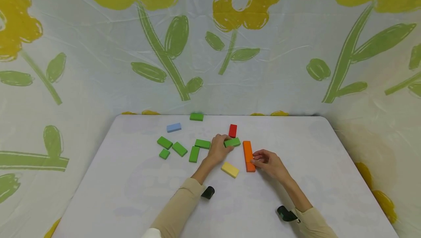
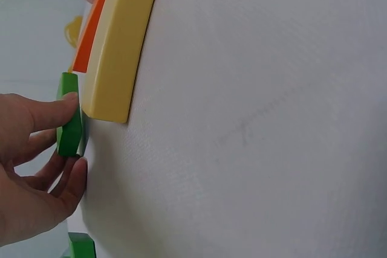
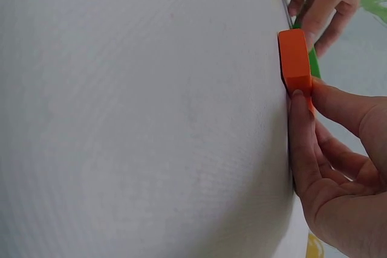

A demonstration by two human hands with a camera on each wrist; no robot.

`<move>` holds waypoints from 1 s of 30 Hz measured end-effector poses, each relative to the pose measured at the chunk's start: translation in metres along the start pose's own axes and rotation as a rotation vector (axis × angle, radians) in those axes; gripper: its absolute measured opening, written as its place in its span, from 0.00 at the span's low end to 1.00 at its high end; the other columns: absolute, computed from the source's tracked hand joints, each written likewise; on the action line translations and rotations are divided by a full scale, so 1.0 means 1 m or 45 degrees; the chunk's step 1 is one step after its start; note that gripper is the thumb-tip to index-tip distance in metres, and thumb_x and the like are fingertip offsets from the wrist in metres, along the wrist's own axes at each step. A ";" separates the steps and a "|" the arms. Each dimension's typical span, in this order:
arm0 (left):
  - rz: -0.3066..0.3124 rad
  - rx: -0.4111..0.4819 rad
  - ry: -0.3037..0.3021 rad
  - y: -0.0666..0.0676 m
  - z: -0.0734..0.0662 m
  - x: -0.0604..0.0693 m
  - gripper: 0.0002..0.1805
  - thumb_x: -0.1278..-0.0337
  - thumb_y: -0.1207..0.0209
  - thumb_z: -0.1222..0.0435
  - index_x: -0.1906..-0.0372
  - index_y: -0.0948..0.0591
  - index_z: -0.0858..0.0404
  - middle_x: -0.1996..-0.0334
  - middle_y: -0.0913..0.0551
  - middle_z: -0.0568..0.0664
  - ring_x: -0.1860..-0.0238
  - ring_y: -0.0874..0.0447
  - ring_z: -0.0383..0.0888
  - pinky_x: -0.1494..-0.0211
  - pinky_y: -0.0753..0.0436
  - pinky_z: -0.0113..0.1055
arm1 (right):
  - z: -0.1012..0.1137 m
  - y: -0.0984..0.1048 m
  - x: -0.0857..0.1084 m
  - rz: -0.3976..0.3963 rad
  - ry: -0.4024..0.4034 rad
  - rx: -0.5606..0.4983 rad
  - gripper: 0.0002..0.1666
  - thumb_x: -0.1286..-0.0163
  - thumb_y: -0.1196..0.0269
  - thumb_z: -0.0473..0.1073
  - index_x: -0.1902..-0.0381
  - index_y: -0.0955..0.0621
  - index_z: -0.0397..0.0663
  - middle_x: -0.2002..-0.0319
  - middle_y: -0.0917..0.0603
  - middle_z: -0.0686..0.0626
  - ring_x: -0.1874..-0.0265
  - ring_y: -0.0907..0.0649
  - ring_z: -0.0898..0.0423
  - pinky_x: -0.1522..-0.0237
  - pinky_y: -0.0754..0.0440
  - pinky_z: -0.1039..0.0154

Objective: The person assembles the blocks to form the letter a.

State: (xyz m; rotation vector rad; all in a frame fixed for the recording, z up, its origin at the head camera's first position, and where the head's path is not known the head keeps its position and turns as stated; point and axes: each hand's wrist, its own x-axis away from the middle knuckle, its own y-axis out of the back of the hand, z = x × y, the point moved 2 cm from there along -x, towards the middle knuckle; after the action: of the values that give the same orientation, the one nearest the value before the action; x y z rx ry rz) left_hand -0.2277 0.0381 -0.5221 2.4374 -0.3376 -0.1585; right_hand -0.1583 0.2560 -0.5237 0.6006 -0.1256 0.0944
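My left hand (image 1: 218,149) pinches a green block (image 1: 232,142) between thumb and fingers; the left wrist view shows that green block (image 2: 69,116) too. Two orange blocks (image 1: 247,150) lie end to end just to the right of it. Against their right side rest the thumb and fingertips of my right hand (image 1: 269,163), near where the two meet; they do not wrap around either one. A yellow block (image 1: 230,170) lies in front of the left hand. Beyond the held block is a red block (image 1: 232,131).
Several other green blocks (image 1: 179,149) are spread to the left on the white table (image 1: 148,197). A blue block (image 1: 174,127) and another green block (image 1: 196,116) lie toward the back edge. A flower-printed cloth (image 1: 279,70) rises behind the table.
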 end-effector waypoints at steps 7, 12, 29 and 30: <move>0.002 -0.005 -0.031 -0.004 -0.001 -0.001 0.18 0.38 0.30 0.66 0.44 0.16 0.66 0.52 0.19 0.55 0.52 0.25 0.49 0.46 0.22 0.39 | -0.002 -0.001 0.000 -0.001 0.000 -0.003 0.20 0.30 0.30 0.40 0.47 0.19 0.34 0.58 0.15 0.45 0.62 0.18 0.52 0.60 0.19 0.71; 0.004 -0.015 -0.027 -0.009 0.000 -0.002 0.18 0.38 0.30 0.66 0.45 0.16 0.65 0.52 0.19 0.54 0.53 0.27 0.49 0.49 0.23 0.38 | -0.001 -0.001 0.000 -0.003 -0.007 -0.006 0.20 0.30 0.30 0.40 0.47 0.19 0.34 0.59 0.15 0.46 0.62 0.18 0.52 0.61 0.20 0.71; 0.039 -0.021 0.002 -0.010 0.000 -0.005 0.19 0.36 0.31 0.66 0.41 0.16 0.62 0.50 0.20 0.52 0.50 0.28 0.48 0.45 0.22 0.37 | -0.001 0.000 -0.001 0.003 0.033 0.009 0.20 0.29 0.30 0.41 0.47 0.19 0.34 0.58 0.15 0.45 0.61 0.18 0.53 0.60 0.19 0.70; 0.039 -0.011 0.001 -0.010 0.000 -0.005 0.19 0.36 0.31 0.66 0.41 0.16 0.63 0.50 0.20 0.53 0.50 0.28 0.48 0.45 0.22 0.38 | -0.001 0.000 -0.001 0.004 0.034 0.009 0.20 0.30 0.30 0.41 0.47 0.19 0.34 0.58 0.15 0.45 0.61 0.18 0.53 0.60 0.20 0.70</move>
State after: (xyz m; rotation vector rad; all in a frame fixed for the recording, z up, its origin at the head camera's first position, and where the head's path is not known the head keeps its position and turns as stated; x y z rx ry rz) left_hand -0.2307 0.0472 -0.5284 2.4225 -0.3725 -0.1455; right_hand -0.1591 0.2564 -0.5251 0.6062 -0.1000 0.1059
